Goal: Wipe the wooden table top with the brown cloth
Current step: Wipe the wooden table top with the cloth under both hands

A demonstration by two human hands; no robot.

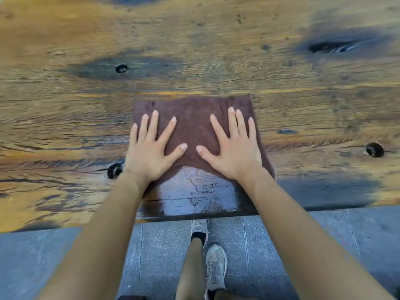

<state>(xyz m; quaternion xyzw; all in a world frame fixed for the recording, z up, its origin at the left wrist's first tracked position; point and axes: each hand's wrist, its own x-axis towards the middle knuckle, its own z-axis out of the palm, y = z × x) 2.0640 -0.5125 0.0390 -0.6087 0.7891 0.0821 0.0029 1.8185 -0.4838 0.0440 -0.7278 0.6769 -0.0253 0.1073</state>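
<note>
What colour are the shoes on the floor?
The shoes are pale grey-white, seen in the head view.

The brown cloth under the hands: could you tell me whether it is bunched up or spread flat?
Spread flat. The brown cloth lies as a smooth rectangle on the wooden table top, with the left hand and right hand pressed open-palmed on it.

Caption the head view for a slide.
Left hand and right hand press the brown cloth flat on the wooden table top.

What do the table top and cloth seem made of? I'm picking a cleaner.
Table top: looks like solid aged wood, with visible grain, knots and holes, and a glossy, possibly wet sheen near the edge. Brown cloth: soft, napped fabric, perhaps microfibre, lying flat under both hands.
</note>
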